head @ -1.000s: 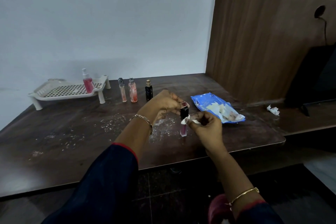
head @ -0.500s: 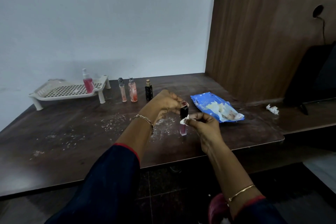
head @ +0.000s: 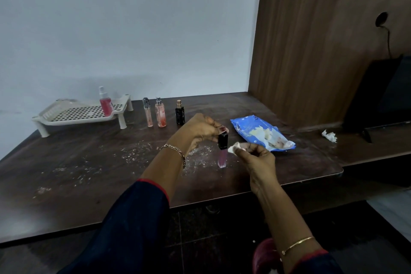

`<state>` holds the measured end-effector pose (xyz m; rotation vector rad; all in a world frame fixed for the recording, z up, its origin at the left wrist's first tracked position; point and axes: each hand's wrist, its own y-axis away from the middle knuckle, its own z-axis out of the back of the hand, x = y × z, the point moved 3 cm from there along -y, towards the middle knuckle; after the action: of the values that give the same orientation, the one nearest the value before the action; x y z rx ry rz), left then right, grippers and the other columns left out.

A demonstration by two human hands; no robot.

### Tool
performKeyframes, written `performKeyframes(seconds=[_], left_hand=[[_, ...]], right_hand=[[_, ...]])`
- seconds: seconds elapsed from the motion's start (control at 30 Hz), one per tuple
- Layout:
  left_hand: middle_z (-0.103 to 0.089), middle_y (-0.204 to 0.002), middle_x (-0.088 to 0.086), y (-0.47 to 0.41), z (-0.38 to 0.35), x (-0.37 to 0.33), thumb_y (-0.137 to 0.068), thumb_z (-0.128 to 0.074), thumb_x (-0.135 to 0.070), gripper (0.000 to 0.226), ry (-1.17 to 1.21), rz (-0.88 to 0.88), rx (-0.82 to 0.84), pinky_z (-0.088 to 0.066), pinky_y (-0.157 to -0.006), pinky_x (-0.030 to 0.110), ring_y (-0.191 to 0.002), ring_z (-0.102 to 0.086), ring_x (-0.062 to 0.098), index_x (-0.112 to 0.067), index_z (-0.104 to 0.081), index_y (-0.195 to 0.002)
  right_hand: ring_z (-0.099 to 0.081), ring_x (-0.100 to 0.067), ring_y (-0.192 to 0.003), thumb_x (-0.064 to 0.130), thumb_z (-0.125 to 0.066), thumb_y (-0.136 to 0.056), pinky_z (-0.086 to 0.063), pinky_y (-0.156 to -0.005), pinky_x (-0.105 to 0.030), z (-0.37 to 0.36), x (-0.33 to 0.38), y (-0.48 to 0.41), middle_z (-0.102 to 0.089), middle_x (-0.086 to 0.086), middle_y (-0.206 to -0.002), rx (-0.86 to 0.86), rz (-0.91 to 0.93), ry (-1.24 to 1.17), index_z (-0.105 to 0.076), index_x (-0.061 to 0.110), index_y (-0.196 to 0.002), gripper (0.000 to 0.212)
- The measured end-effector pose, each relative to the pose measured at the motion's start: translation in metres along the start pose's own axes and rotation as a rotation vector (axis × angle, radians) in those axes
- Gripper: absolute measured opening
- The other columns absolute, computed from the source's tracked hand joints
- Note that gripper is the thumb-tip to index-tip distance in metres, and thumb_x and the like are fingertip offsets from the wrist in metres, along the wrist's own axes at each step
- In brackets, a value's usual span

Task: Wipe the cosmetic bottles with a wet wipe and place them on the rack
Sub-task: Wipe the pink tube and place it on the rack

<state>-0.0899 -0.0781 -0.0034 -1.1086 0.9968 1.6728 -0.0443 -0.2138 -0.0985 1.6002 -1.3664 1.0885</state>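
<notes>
Between my left hand (head: pixel 201 130) and the white perforated plastic rack (head: pixel 82 113) at the back left of the dark wooden desk (head: pixel 66 184), three small upright bottles stand in a row just right of the rack: a slim clear tube with a silver cap (head: pixel 148 112), a peach spray bottle (head: pixel 160 113) and a black bottle with a gold cap (head: pixel 180 113). Gaps between them are narrow. In front of the rack the desk is bare but for white crumbs. On the rack, a pink spray bottle (head: pixel 105 102) fills the right end; its left part is free. Far right of the rack, a blue wet-wipe packet (head: pixel 260 132) lies behind my right hand (head: pixel 255 160).
</notes>
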Motion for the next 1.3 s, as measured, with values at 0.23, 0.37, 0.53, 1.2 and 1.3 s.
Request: performKeyframes(seconds=[0.23, 0.37, 0.53, 1.2, 1.3], left_hand=[[-0.058, -0.063, 0.002, 0.004, 0.002, -0.002, -0.083, -0.059, 0.009, 0.025, -0.049, -0.011, -0.039, -0.036, -0.031, 0.008, -0.035, -0.054, -0.002, 0.012, -0.061, -0.108], [-0.057, -0.066, 0.003, 0.003, 0.000, -0.002, -0.086, -0.058, 0.004, 0.025, -0.058, -0.003, -0.035, -0.032, -0.028, 0.007, -0.033, -0.051, -0.005, 0.010, -0.061, -0.111], [-0.067, -0.067, 0.003, -0.001, 0.001, -0.002, -0.085, -0.059, 0.005, 0.029, -0.037, 0.006, -0.017, -0.039, -0.030, 0.009, -0.045, -0.059, 0.004, 0.012, -0.059, -0.113], [-0.057, -0.072, 0.002, -0.014, 0.005, 0.007, -0.085, -0.060, 0.005, 0.019, -0.026, -0.049, 0.005, -0.043, -0.040, 0.007, -0.048, -0.057, 0.002, -0.008, -0.055, -0.071], [-0.057, -0.072, 0.001, -0.014, 0.005, 0.008, -0.085, -0.061, 0.001, 0.017, -0.051, -0.045, 0.018, -0.042, -0.038, 0.007, -0.059, -0.053, 0.006, -0.009, -0.056, -0.072]], right_hand=[[-0.067, -0.016, -0.074, 0.007, -0.079, -0.069, -0.053, -0.072, -0.032, -0.033, 0.022, 0.004, -0.070, -0.003, -0.077, 0.025, 0.512, 0.405, -0.065, 0.022, -0.070, 0.021], [-0.065, -0.013, -0.075, 0.003, -0.080, -0.067, -0.051, -0.070, -0.022, -0.030, 0.022, 0.005, -0.066, 0.004, -0.073, -0.025, 0.680, 0.510, -0.061, 0.034, -0.063, 0.036], [-0.063, -0.012, -0.067, 0.001, -0.078, -0.066, -0.048, -0.064, -0.022, -0.023, 0.016, -0.003, -0.066, 0.002, -0.067, -0.034, 0.640, 0.578, -0.060, 0.025, -0.056, 0.031], [-0.052, -0.012, -0.056, 0.022, -0.084, -0.064, -0.045, -0.060, -0.031, -0.009, 0.003, -0.014, -0.062, -0.004, -0.058, 0.056, 0.405, 0.760, -0.057, 0.006, -0.061, 0.031], [-0.059, -0.014, -0.063, 0.018, -0.085, -0.063, -0.050, -0.065, -0.035, -0.004, -0.006, -0.014, -0.067, -0.008, -0.066, 0.075, 0.277, 0.660, -0.061, 0.004, -0.065, 0.028]])
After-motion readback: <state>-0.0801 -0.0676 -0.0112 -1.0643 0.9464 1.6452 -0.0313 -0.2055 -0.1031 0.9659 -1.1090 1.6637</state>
